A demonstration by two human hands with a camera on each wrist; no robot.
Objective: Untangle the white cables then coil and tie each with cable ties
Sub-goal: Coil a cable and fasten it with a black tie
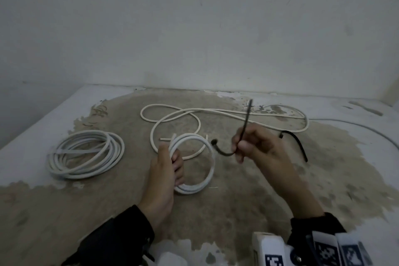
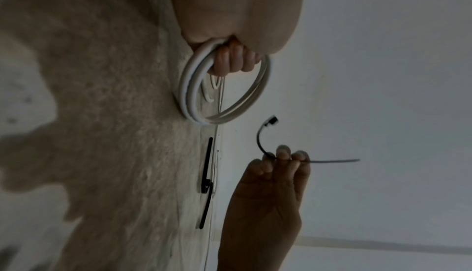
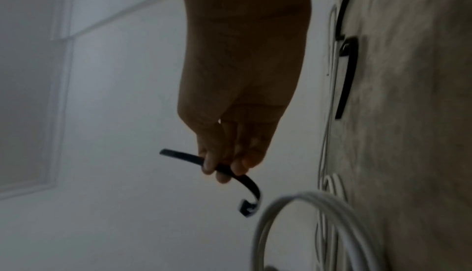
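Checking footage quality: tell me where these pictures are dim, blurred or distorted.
Head view: dim overall, held cable tie motion-smeared, edges bowed by the wide lens. Left wrist view: sharp coil, dark floor. Right wrist view: right hand a backlit silhouette, near coil blurred.

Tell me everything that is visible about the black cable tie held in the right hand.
The black cable tie is a thin, flat strip that looks like plastic, with a small square locking head at one end. It is open, not looped or fastened. The right hand pinches it near the middle, in the air above the floor. The head end curls toward the small white cable coil gripped by the left hand without touching it; the tail points up and away.
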